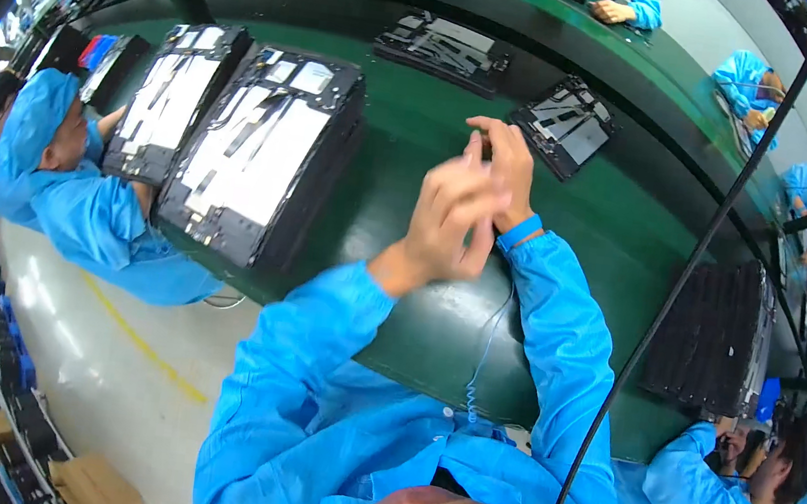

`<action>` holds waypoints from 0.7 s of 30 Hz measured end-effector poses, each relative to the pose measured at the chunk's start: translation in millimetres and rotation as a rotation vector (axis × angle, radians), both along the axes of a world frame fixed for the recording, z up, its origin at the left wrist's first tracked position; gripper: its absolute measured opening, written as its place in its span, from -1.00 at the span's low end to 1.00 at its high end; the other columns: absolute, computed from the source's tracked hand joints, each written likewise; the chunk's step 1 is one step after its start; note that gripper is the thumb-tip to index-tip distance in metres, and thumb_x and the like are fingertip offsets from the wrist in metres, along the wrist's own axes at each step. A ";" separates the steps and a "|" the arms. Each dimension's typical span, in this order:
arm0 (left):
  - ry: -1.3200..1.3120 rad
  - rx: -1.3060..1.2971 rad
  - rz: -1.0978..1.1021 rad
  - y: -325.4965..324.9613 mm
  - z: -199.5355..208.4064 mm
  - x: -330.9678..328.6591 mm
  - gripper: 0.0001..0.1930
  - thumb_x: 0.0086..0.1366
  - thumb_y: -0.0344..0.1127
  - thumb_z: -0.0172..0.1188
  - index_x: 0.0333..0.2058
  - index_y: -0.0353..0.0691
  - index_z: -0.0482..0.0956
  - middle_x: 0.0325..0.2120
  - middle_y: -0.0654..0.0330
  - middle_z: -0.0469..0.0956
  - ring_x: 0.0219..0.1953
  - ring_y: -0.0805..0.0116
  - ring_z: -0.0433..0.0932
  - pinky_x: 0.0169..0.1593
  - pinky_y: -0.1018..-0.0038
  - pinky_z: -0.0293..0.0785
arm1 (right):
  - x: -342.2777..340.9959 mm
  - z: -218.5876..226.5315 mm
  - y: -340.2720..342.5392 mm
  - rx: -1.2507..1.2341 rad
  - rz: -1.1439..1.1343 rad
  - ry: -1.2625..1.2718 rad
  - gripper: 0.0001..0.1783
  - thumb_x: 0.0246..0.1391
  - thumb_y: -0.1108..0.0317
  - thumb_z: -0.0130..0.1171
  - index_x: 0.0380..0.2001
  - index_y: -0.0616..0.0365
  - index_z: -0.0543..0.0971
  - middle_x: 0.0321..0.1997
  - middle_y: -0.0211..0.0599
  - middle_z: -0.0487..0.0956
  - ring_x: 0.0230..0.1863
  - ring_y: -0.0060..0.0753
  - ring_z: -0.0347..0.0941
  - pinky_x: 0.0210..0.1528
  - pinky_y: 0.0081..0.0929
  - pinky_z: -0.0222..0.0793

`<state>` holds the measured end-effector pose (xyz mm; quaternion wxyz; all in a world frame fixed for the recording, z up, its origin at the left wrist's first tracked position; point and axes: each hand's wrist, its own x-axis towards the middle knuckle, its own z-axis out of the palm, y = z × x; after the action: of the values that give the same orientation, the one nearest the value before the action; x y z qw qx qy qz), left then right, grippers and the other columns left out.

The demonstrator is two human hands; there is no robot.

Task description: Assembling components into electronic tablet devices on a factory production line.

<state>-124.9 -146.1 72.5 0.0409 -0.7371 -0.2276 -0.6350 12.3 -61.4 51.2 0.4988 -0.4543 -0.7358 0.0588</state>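
My left hand [453,216] is raised over the green worktable [396,150], slightly smeared, its fingers loosely bent and apart with nothing visible in them. Just behind it is my right hand [507,162], partly covered by the left; its index finger and thumb are apart, and I see nothing between them. A blue wrist strap [520,232] circles my right wrist, with a thin coiled cord [472,397] running down to the table's near edge. Close beyond my right hand lies a flat black-and-silver device assembly [579,138], tilted on the table, with dark ribbon strips across it.
Two tall stacks of similar assemblies, a nearer one [256,143] and a farther one [173,93], stand at left. Another low pile [443,50] lies at the back. A dark stack [711,335] stands at right. Co-workers in blue sit left [96,214] and right [702,490].
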 end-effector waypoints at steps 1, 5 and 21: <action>0.034 0.017 0.026 -30.4 6.4 -18.3 -0.50 0.22 -0.64 0.31 0.14 -0.15 0.59 0.12 -0.03 0.63 0.20 -0.07 0.64 0.34 -0.04 0.60 | -13.9 5.4 -8.5 0.003 0.039 0.038 -0.78 0.32 0.41 0.35 0.00 0.14 0.74 -0.19 -0.17 0.71 -0.26 -0.11 0.62 -0.17 -0.15 0.56; 0.032 0.105 0.447 -129.3 32.8 -116.5 -0.57 0.31 -0.52 0.28 0.11 -0.11 0.39 -0.06 0.07 0.42 -0.09 0.14 0.50 0.02 0.14 0.62 | -75.5 63.8 -40.4 -0.198 0.264 0.207 -0.70 0.42 0.31 0.32 0.11 0.20 0.71 -0.01 -0.10 0.72 -0.26 -0.25 0.68 -0.12 -0.28 0.64; -0.841 -0.781 0.317 -146.2 50.0 -201.6 -0.62 0.64 -0.35 0.27 0.21 -0.24 0.26 -0.33 0.17 0.61 -0.52 0.59 0.41 -0.50 0.60 0.25 | -154.5 98.8 -9.2 -0.261 0.281 0.542 -0.43 0.20 0.21 0.55 0.23 0.18 0.72 0.08 -0.14 0.79 -0.06 -0.32 0.74 0.03 -0.30 0.65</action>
<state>-326.5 -292.4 122.5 -0.2325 -0.3399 -0.5480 -0.7280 -142.2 -70.6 149.9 0.6012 -0.3763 -0.6179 0.3393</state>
